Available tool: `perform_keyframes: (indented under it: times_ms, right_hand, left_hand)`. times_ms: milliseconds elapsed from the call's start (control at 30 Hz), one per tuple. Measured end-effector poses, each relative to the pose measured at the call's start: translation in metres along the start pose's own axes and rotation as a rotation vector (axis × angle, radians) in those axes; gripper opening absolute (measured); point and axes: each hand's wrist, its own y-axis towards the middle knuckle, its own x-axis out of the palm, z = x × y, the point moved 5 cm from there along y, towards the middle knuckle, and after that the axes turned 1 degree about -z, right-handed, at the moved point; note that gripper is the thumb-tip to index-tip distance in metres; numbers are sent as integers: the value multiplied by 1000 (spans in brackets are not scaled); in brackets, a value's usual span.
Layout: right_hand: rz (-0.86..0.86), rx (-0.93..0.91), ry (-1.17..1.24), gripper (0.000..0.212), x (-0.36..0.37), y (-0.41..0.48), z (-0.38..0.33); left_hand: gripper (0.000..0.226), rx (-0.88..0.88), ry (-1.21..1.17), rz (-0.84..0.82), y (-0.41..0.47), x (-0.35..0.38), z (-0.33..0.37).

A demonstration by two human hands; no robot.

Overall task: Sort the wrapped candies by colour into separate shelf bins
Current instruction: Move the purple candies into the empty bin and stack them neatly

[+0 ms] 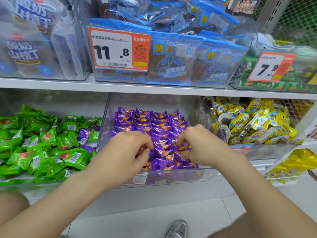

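While the left hand [127, 150] and right hand [202, 145] reach into the middle bin [104, 117], purple candies [154, 122] lie there in rows.
Hands near each other but not touching, each pinching purple candies with curled fingers and hiding the pieces beneath. Three clear bins on the lower shelf: green candies [34, 143] at left, with at least three stray purple ones [86, 133] along the right edge; yellow packets [257, 121] at right. Above: blue packets [188, 66] and two orange price tags [118, 50]. Below: one grey shoe [178, 229].

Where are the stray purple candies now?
Head view, left of centre: the stray purple candies lie among the green candies, beside the purple bin's left wall.
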Motion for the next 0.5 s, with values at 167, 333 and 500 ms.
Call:
perform_keyframes:
  times_ms: [167, 333, 500]
  right_hand:
    - [247, -135, 230, 17, -30, -8, -51]
    - [295, -373, 330, 12, -33, -4, -140]
    - [277, -500, 261, 24, -24, 19, -196]
  left_hand:
    - [8, -21, 95, 186, -11, -45, -3]
    - [18, -211, 96, 283, -25, -84, -42]
    - [28, -538, 216, 105, -38, -98, -128]
